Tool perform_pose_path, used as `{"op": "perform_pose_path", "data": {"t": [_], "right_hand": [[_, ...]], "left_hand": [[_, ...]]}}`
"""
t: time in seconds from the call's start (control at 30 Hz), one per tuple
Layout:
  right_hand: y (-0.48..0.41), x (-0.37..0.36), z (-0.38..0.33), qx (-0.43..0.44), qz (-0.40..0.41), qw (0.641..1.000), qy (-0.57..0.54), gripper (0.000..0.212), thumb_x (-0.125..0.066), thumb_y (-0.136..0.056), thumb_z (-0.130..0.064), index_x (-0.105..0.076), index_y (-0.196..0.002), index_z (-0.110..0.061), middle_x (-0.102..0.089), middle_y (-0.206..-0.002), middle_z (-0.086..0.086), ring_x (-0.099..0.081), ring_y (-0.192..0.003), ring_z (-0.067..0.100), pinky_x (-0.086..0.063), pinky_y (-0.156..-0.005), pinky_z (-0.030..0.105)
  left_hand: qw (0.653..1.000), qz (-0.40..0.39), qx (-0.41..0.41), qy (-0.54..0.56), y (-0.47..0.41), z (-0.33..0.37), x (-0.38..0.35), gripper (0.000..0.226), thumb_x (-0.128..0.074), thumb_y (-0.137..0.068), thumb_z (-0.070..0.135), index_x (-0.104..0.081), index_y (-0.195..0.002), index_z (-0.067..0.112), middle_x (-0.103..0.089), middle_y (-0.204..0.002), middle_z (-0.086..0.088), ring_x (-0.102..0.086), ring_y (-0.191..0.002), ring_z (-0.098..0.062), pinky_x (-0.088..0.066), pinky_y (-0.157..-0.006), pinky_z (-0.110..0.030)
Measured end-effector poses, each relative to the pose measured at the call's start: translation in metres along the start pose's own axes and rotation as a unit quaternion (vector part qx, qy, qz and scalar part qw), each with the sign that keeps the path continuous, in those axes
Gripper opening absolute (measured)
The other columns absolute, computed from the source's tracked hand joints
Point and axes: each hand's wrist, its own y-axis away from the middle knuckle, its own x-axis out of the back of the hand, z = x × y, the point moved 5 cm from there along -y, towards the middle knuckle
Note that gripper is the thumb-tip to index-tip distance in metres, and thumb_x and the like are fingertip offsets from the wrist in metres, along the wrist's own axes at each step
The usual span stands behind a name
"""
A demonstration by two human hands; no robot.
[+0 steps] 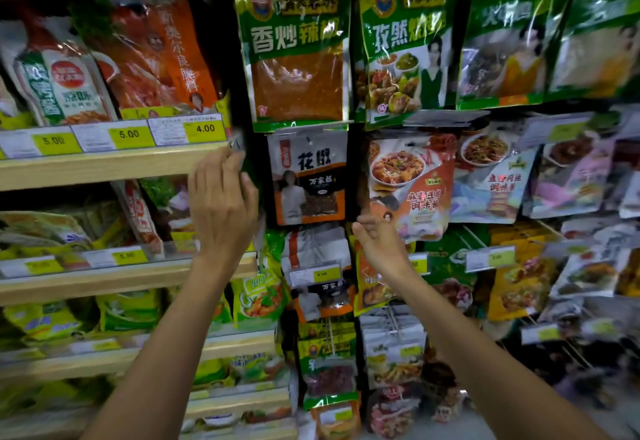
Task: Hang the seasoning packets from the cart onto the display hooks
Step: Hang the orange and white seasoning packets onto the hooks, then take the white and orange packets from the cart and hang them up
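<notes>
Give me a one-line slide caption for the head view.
Restocking: left hand and right hand raised either side of the hanging Sichuan peppercorn packet, amid other seasoning packets.

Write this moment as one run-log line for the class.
stage: hanging | left hand: raised at shelf end, apparently gripping dark packet | right hand: curled at red packet corner, grip unclear

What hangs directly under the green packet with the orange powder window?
Under the green packet hangs a white-and-orange packet; its hook and any packets behind it are hidden.
</notes>
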Motion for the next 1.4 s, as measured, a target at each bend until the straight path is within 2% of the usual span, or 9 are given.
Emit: {"op": "perform_pose_path", "data": {"t": [0.17, 0.33, 0.4, 0.47, 0.6, 0.77, 0.87, 1.1, 1.4], "right_hand": [[0.066, 0.068, 0.043, -0.011, 0.035, 0.999, -0.020, 0.018, -0.051, -0.100, -0.028, -0.063, -0.101, -0.015, -0.068, -0.094, 0.002, -0.066, -0.089, 0.023, -0.053, -0.083, 0.042], [0.160, 0.152, 0.143, -0.135, 0.152, 0.978, -0.053, 0.026, -0.054, -0.097, -0.026, -0.066, -0.088, -0.004, -0.069, -0.079, 0.016, -0.066, -0.071, 0.023, -0.054, -0.069, 0.042], [0.204, 0.189, 0.182, -0.179, 0.198, 0.962, -0.053, 0.031, -0.052, -0.096, -0.022, -0.065, -0.086, 0.004, -0.067, -0.073, 0.016, -0.065, -0.063, 0.012, -0.052, -0.061, 0.027], [0.251, 0.225, 0.212, -0.223, 0.232, 0.947, -0.021, 0.029, -0.052, -0.095, -0.025, -0.067, -0.078, -0.009, -0.068, -0.070, 0.005, -0.062, -0.058, -0.001, -0.048, -0.057, 0.018], [0.340, 0.295, 0.264, -0.314, 0.304, 0.899, 0.022, 0.025, -0.056, -0.096, -0.013, -0.065, -0.072, -0.013, -0.067, -0.067, 0.006, -0.063, -0.063, 0.019, -0.050, -0.065, 0.039], [0.418, 0.364, 0.301, -0.386, 0.333, 0.859, 0.047, 0.025, -0.056, -0.096, -0.014, -0.064, -0.073, -0.010, -0.067, -0.064, 0.003, -0.060, -0.053, 0.007, -0.049, -0.061, 0.030], [0.445, 0.401, 0.314, -0.410, 0.349, 0.841, 0.055, 0.017, -0.058, -0.095, -0.015, -0.068, -0.083, -0.009, -0.072, -0.072, 0.002, -0.066, -0.060, 0.008, -0.052, -0.066, 0.028], [0.472, 0.469, 0.346, -0.428, 0.440, 0.789, -0.010, 0.014, -0.058, -0.095, -0.016, -0.068, -0.085, -0.017, -0.072, -0.071, 0.002, -0.068, -0.063, 0.012, -0.052, -0.060, 0.021], [0.446, 0.564, 0.424, -0.448, 0.560, 0.696, -0.039, 0.012, -0.059, -0.094, -0.014, -0.068, -0.086, -0.014, -0.072, -0.071, 0.002, -0.069, -0.063, 0.015, -0.053, -0.062, 0.030]], "left_hand": [[0.966, -0.141, 0.097, 0.193, 0.060, 0.087, -0.014, 0.025, -0.040, -0.098, 0.009, -0.061, -0.104, -0.004, -0.061, -0.096, -0.020, -0.055, -0.088, -0.031, -0.041, -0.075, -0.034], [0.816, -0.345, 0.275, 0.373, 0.158, 0.202, -0.041, 0.024, -0.040, -0.102, 0.017, -0.061, -0.092, 0.009, -0.055, -0.068, -0.007, -0.047, -0.056, -0.020, -0.032, -0.052, -0.029], [0.742, -0.420, 0.342, 0.395, 0.197, 0.251, -0.051, 0.025, -0.042, -0.101, 0.014, -0.064, -0.094, 0.006, -0.063, -0.079, -0.012, -0.054, -0.067, -0.026, -0.042, -0.061, -0.035], [0.680, -0.481, 0.383, 0.400, 0.232, 0.301, -0.056, 0.024, -0.043, -0.100, 0.009, -0.066, -0.098, 0.001, -0.068, -0.087, -0.015, -0.061, -0.078, -0.029, -0.047, -0.072, -0.038], [0.610, -0.560, 0.376, 0.416, 0.289, 0.400, -0.049, 0.022, -0.045, -0.096, 0.000, -0.067, -0.092, 0.000, -0.068, -0.079, -0.011, -0.055, -0.064, -0.021, -0.042, -0.064, -0.034], [0.505, -0.663, 0.334, 0.440, 0.345, 0.518, -0.038, 0.024, -0.048, -0.094, -0.005, -0.064, -0.080, 0.006, -0.064, -0.068, -0.008, -0.062, -0.067, -0.028, -0.051, -0.069, -0.035], [0.448, -0.717, 0.272, 0.460, 0.356, 0.573, -0.036, 0.026, -0.050, -0.096, 0.004, -0.065, -0.080, 0.018, -0.065, -0.065, 0.005, -0.060, -0.057, -0.005, -0.050, -0.059, -0.018], [0.402, -0.754, 0.196, 0.481, 0.339, 0.677, -0.071, 0.020, -0.050, -0.097, 0.010, -0.067, -0.088, 0.015, -0.068, -0.073, -0.003, -0.062, -0.066, -0.021, -0.053, -0.075, -0.042], [0.407, -0.768, 0.101, 0.485, 0.339, 0.822, -0.184, 0.025, -0.050, -0.098, 0.015, -0.064, -0.082, 0.027, -0.068, -0.073, 0.003, -0.065, -0.073, -0.018, -0.047, -0.064, -0.018]]}}
